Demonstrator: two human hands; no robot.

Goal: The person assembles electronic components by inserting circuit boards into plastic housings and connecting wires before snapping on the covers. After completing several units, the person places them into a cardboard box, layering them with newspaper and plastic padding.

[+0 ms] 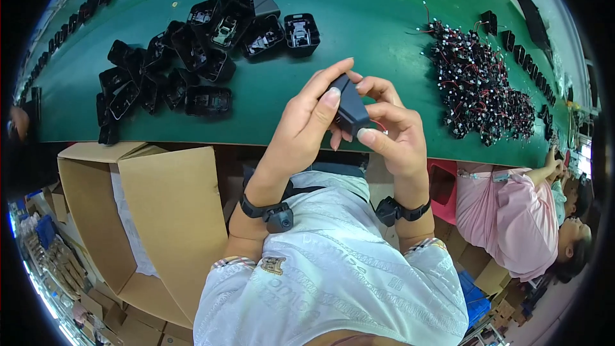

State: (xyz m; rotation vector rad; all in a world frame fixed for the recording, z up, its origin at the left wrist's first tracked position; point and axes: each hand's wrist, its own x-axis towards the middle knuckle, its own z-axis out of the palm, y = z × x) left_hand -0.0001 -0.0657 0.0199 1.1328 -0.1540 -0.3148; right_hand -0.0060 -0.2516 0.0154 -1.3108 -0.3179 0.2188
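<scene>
A black plastic housing (pixel 351 110) is held up over the near edge of the green table, tilted, between both hands. My left hand (pixel 312 106) is closed round its left side, thumb on top. My right hand (pixel 396 122) grips the right end with thumb and fingers. Beside my right thumb a short red wire with a white connector (pixel 380 128) sticks out; where its other end goes is hidden. To the left lie several open black housings (pixel 208 100) in a loose pile, with metal parts inside some. On the right is a heap of small black parts with wires (pixel 477 83).
An open cardboard box (pixel 170 218) stands below the table's edge at left. Rows of black housings line the far left (pixel 86 8) and far right (pixel 522 57) of the green table (pixel 359 19). A person in pink (pixel 512 218) sits at right, near a red stool (pixel 442 186).
</scene>
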